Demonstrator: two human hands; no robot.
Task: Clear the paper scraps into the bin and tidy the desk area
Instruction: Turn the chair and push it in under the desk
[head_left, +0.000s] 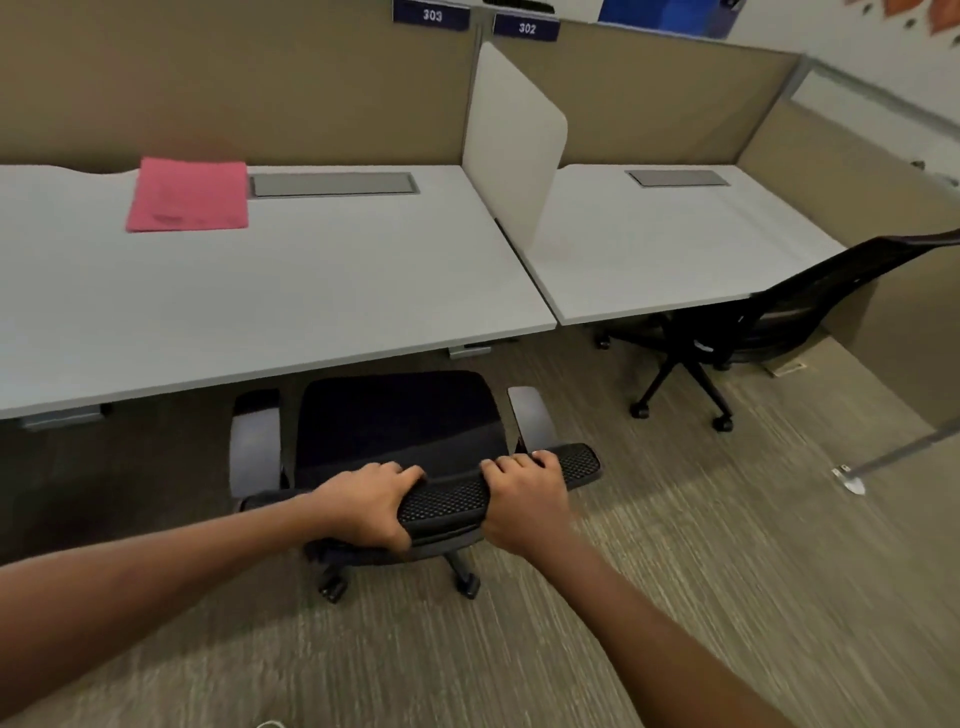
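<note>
A black mesh office chair (395, 415) stands in front of the white desk (311, 280), its seat partly under the desk edge. My left hand (369, 506) and my right hand (524, 499) both grip the top of the chair's backrest, side by side. A folded pink cloth (189, 195) lies flat on the desk at the back left, beside a grey cable hatch (332, 184). No paper scraps or bin are visible.
A white divider panel (514, 135) separates this desk from a second white desk (670, 239) on the right. A second black chair (753, 322) is tucked at that desk. Beige partition walls run behind. Carpeted floor lies around me.
</note>
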